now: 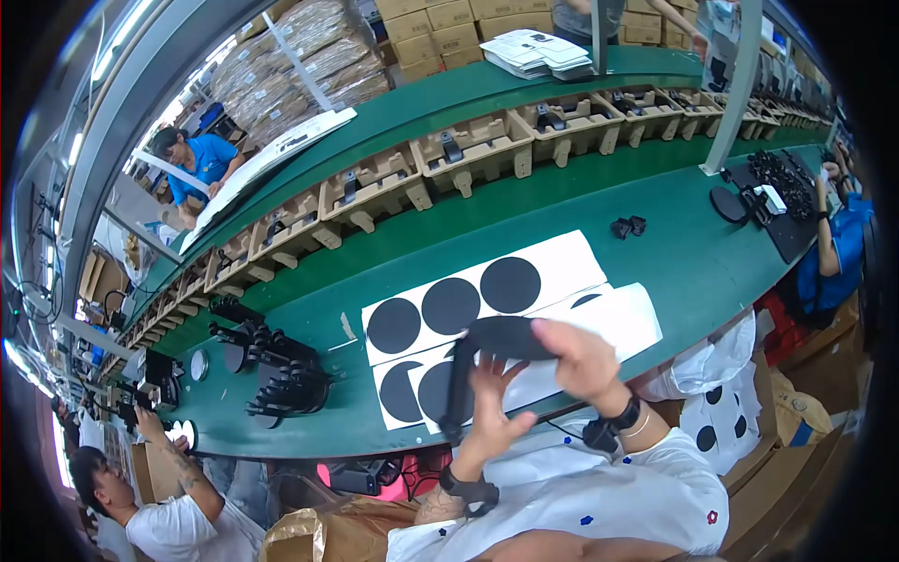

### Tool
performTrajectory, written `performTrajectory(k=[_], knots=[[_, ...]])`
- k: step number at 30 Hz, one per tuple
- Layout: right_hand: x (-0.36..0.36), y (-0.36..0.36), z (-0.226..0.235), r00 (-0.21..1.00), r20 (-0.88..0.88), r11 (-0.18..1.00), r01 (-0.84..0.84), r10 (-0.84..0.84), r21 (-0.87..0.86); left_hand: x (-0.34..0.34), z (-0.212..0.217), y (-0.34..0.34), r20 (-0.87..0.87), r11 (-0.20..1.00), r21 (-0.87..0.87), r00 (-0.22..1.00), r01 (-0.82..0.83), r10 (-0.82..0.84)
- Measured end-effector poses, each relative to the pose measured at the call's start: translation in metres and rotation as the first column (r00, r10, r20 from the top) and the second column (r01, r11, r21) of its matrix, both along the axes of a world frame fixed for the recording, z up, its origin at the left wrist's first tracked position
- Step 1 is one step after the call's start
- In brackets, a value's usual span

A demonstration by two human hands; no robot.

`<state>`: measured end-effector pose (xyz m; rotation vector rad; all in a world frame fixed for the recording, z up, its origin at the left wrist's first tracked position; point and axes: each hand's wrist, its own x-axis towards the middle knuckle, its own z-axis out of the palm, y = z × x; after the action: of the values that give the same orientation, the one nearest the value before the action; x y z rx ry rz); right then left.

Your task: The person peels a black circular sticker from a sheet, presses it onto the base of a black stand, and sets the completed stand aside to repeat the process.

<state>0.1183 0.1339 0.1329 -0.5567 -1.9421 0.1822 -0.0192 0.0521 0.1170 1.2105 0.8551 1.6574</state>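
Observation:
My right hand [581, 361] grips the round black base of a black stand part [496, 339], which I hold up over the table edge. My left hand [492, 407] is under it with fingers spread, touching the stand's black arm [459, 389] that hangs down. Just beyond lie white sheets [562, 272] carrying round black pads [450, 305], with a second overlapping sheet [627, 318] nearer me. Both wrists wear black bands.
A pile of black stand parts [281, 375] lies at the left on the green table [693, 253]. Cardboard trays [473, 150] holding black pieces run along the belt behind. Two small black parts [628, 226] sit at the right. Other workers sit at left, lower left and right.

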Motion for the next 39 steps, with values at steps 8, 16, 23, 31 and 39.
performTrajectory(k=[8, 16, 23, 31, 39], knots=[[0.185, 0.161, -0.040, 0.511, -0.265, 0.574, 0.758, -0.818, -0.311, -0.203, -0.017, -0.072, -0.442, 0.351, 0.485, 0.122, -0.801, 0.889], [0.339, 0.243, -0.069, -0.174, 0.247, -0.199, 0.976, -0.953, -0.082, -0.427, -0.056, -0.167, -0.806, 0.421, 0.121, 0.159, -0.899, 0.570], [0.239, 0.186, -0.048, 0.407, 0.103, 0.410, 0.912, -0.908, 0.014, -0.530, -0.106, -0.185, -0.935, 0.585, -0.316, 0.351, -0.746, -0.057], [-0.066, -0.035, -0.012, 0.955, 0.107, 0.868, -0.199, 0.275, -0.454, -0.444, -0.028, -0.174, -0.755, 0.582, -0.325, 0.575, -0.745, 0.315], [-0.155, -0.059, -0.041, 0.874, 0.394, 0.951, -0.208, 0.286, -0.230, -0.254, 0.006, -0.167, 0.335, 0.796, 0.078, 0.767, -0.601, 0.547]])
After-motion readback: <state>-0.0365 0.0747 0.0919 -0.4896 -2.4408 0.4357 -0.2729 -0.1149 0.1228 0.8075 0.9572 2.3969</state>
